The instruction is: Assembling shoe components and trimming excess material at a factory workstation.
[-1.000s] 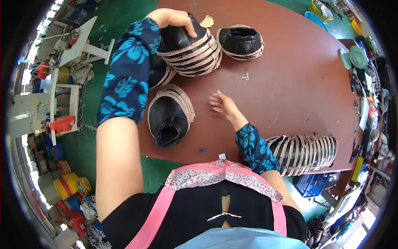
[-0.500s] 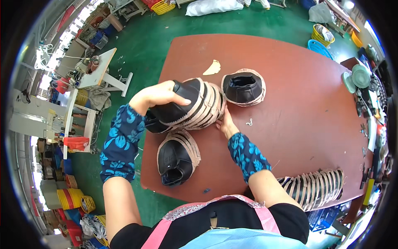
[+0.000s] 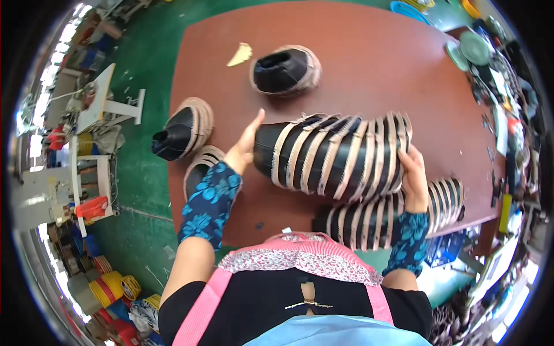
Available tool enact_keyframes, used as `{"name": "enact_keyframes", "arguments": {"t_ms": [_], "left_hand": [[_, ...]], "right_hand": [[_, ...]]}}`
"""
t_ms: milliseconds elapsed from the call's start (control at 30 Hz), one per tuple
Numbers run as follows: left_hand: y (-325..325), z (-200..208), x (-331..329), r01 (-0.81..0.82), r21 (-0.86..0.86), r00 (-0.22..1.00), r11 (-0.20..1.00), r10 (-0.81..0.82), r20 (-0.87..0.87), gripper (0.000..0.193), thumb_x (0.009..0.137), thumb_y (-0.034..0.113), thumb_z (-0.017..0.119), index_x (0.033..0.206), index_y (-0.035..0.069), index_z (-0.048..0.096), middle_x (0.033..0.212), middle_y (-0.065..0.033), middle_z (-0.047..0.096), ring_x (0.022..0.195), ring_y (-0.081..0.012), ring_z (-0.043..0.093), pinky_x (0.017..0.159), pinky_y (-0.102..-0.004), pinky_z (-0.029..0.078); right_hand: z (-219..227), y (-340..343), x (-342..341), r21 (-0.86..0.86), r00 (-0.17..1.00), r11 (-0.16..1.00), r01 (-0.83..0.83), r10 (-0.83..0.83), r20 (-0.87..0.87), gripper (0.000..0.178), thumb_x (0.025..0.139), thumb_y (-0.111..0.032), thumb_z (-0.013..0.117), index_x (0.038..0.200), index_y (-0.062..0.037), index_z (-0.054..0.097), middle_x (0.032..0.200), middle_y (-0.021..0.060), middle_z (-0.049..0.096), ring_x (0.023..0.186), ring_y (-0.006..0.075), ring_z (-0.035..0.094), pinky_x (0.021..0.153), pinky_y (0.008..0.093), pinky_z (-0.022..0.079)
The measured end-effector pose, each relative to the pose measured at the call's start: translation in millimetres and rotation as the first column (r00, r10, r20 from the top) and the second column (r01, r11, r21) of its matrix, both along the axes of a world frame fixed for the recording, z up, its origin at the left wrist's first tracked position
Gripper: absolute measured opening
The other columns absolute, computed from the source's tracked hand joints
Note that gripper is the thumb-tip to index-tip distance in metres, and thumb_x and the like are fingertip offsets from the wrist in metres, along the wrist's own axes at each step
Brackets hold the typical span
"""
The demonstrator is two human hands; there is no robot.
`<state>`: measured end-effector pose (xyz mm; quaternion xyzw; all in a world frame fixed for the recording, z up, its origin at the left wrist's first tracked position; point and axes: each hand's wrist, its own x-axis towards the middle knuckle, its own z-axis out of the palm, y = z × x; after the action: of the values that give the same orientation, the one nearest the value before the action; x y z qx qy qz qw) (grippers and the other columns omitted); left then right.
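A long stack of nested black shoe uppers with beige zigzag edges lies crosswise between my hands, above the table. My left hand presses on its left end, thumb pointing up. My right hand wraps round the right end. Just below, partly covered by my right forearm, a similar row of nested uppers rests along the near table edge. Farther off stands a short stack of uppers. Two more small stacks sit at the left: one in plain sight, one partly hidden by my left sleeve.
The reddish-brown table carries a cream scrap at its far left. Tools and green round containers crowd the right edge. A white sewing table stands to the left on the green floor.
Both hands have carried the held stack to the right and turned it, so its length now shows from the side. The view has shifted too, and the small stack beneath it is uncovered.
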<state>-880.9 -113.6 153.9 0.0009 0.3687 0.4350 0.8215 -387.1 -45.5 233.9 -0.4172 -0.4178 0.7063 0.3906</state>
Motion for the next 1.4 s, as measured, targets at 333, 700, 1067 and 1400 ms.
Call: {"name": "enact_keyframes", "arguments": {"t_ms": [333,700,1067,1400], "left_hand": [[29.2,20.8,11.8,0.426,0.497,-0.419,0.756,0.652,-0.632,0.061,0.091,0.008,0.085,0.146,0.006,0.058,0.144,-0.0208,0.062,0.138,-0.0448,0.055,0.120,-0.0547,0.044],[130.4,31.1,-51.8,0.644,-0.235,-0.514,0.728,0.185,-0.838,0.060,0.078,0.044,0.099,0.124,0.008,0.085,0.113,-0.0234,0.084,0.110,-0.0439,0.080,0.098,-0.0542,0.064],[71.2,-9.4,-102.0,0.334,0.478,0.291,0.812,0.393,-0.872,0.061,0.081,0.029,0.103,0.129,-0.003,0.082,0.126,-0.0116,0.085,0.109,-0.0236,0.080,0.104,-0.0418,0.062],[133.2,120.7,92.7,-0.455,0.612,0.770,0.646,0.631,-0.095,0.076,0.121,0.064,0.048,0.157,-0.002,0.061,0.160,-0.0149,0.068,0.144,-0.0296,0.067,0.127,-0.0472,0.050]], "right_hand": [[-108.0,59.7,-16.1,0.380,0.652,0.925,0.023,-0.302,0.695,0.063,0.100,-0.039,0.086,0.142,0.0044,0.067,0.126,0.0265,0.078,0.120,0.0433,0.074,0.106,0.0492,0.056],[-106.8,133.8,-300.0,-0.355,0.998,0.935,0.019,0.003,0.062,0.068,0.113,-0.047,0.072,0.161,-0.0012,0.057,0.161,0.0164,0.062,0.147,0.0335,0.060,0.123,0.0470,0.048],[-196.6,214.8,-371.3,-0.357,0.990,0.931,-0.078,0.031,-0.136,0.083,0.116,-0.069,0.051,0.178,-0.0132,0.044,0.178,0.0069,0.053,0.163,0.0278,0.048,0.132,0.0492,0.036],[62.8,134.7,-136.8,0.371,0.993,0.929,-0.009,-0.035,0.110,0.064,0.089,-0.010,0.096,0.145,0.0000,0.066,0.125,0.0100,0.079,0.103,0.0177,0.078,0.085,0.0329,0.066]]}}
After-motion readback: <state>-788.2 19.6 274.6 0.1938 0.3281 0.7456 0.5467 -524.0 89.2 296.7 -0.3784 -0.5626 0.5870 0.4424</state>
